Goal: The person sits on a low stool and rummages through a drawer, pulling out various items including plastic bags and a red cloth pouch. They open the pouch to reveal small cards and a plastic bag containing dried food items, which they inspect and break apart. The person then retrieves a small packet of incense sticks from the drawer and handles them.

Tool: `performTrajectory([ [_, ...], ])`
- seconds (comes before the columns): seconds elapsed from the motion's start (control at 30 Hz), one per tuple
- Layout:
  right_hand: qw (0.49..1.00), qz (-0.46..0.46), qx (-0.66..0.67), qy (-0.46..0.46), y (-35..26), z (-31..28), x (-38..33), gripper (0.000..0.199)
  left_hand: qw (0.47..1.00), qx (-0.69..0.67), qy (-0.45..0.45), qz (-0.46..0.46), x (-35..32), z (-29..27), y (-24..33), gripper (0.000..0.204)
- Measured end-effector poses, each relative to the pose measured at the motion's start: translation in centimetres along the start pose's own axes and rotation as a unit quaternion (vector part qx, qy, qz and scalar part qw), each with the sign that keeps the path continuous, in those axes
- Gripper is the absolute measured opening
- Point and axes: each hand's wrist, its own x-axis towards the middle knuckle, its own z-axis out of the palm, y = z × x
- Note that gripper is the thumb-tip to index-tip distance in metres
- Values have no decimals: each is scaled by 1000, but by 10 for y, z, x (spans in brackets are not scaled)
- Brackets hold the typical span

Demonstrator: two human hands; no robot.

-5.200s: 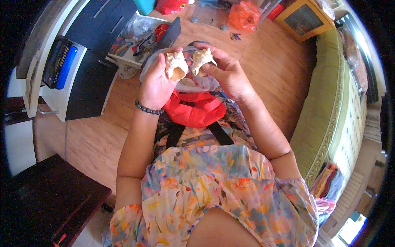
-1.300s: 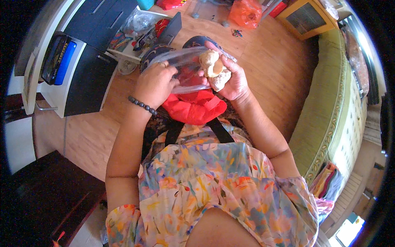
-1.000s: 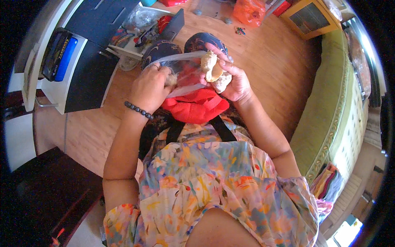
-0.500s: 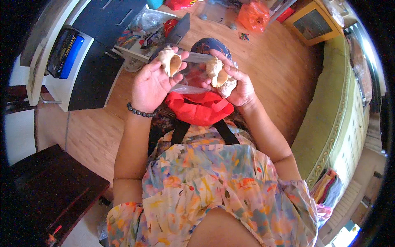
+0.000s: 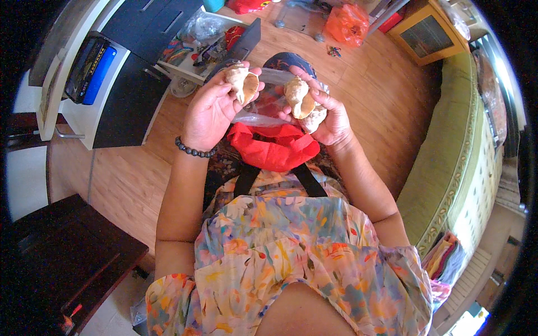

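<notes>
My left hand [image 5: 212, 112], with a dark beaded bracelet [image 5: 194, 149] at its wrist, grips a pale spiral seashell [image 5: 242, 82] whose brownish opening shows. Opposite it, my right hand [image 5: 333, 115] is closed around cream seashells: one [image 5: 298, 96] has its opening turned up, and another pale, knobbly one [image 5: 315, 120] sits below it in the palm. Under both hands a red cloth bag [image 5: 273, 151] with black straps [image 5: 307, 180] lies on my lap. Clear plastic [image 5: 255, 120] lies between the hands, partly covered by them.
At the far left an open drawer [image 5: 210, 45] holds plastic bags and small items. An orange plastic bag [image 5: 347, 25] and a small colourful object [image 5: 334, 51] lie on the wooden floor. A green sofa [image 5: 434, 145] runs along the right; dark wooden furniture [image 5: 78, 252] stands near left.
My left hand has shifted slightly to the right with its shell, which is now turned a little. The right hand's shells have also moved slightly right and tilted.
</notes>
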Motion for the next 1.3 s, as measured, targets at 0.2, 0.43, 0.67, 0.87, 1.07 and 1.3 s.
performTrajectory([
  [0.2, 1000, -11, -3, -3, 0, -1, 1, 64, 1000, 7, -2, 9, 1, 1, 3, 48],
  [0.43, 1000, -11, -11, -8, -3, 1, 1, 67, 997, 61, 25, 40, 0, -2, 7, 40],
  [0.67, 999, -1, -9, -37, -7, 0, 0, 65, 992, 113, 43, 37, -4, -10, 16, 39],
  [0.87, 998, 5, -66, -6, -7, 0, -1, 73, 984, 163, 32, 68, -1, -7, 10, 37],
  [1.07, 997, 39, -59, 20, -5, 6, -11, 55, 982, 180, 18, -58, -23, -8, 10, 41],
  [1.3, 994, 74, -70, 35, -3, 1, -20, 59, 979, 179, 81, -52, -37, -15, 9, 43],
])
